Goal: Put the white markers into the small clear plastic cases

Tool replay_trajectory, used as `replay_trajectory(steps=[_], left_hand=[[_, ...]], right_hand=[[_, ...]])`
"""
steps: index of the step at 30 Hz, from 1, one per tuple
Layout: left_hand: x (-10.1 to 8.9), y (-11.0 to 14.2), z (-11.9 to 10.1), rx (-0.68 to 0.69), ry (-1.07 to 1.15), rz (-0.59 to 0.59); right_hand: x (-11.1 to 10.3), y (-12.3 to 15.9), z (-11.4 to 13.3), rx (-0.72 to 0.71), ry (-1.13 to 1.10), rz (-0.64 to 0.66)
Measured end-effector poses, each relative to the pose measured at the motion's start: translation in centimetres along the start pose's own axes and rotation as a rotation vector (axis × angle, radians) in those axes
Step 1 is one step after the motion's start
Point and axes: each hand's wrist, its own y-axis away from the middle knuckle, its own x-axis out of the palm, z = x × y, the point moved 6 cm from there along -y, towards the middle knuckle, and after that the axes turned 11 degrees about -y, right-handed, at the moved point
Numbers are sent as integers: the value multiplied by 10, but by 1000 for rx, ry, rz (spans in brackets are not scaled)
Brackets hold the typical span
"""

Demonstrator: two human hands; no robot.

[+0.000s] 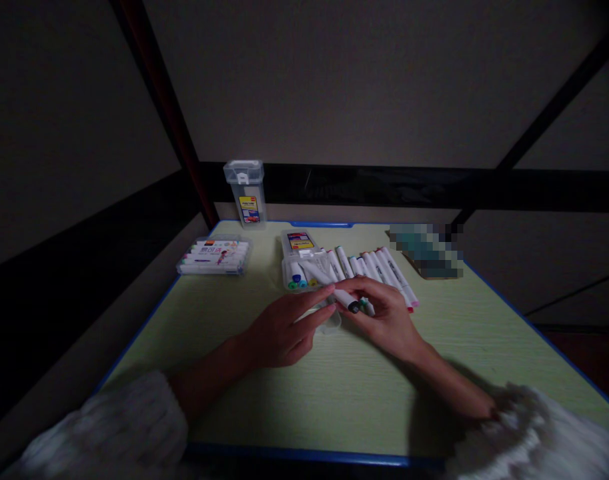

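My right hand [384, 317] pinches a white marker [345, 300] with a black end, tilted above the table. The fingers of my left hand [287, 327] are stretched out and apart, their tips at the near side of this marker; whether they press on it I cannot tell. Just beyond my hands lies an opened clear plastic case [287, 272] with a few markers in it, their blue, green and yellow ends showing. To its right lies a row of white markers [379, 270] with coloured ends, partly hidden by my right hand.
A closed clear case of markers [214, 257] lies at the left edge. An upright clear box [249, 197] with a latched lid stands at the back left. A blurred-out flat greenish object [427, 253] lies back right. The pale table [294, 407] has a blue rim; walls stand behind.
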Motion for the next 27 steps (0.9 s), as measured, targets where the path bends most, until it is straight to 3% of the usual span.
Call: replay_trajectory(steps=[8,27], left_hand=[[6,3,2,-14,29,33],[9,2,6,-49,34,72]], right_hand=[[1,1,-5,69,-26,-8],[12,2,-9,134,-101,116]])
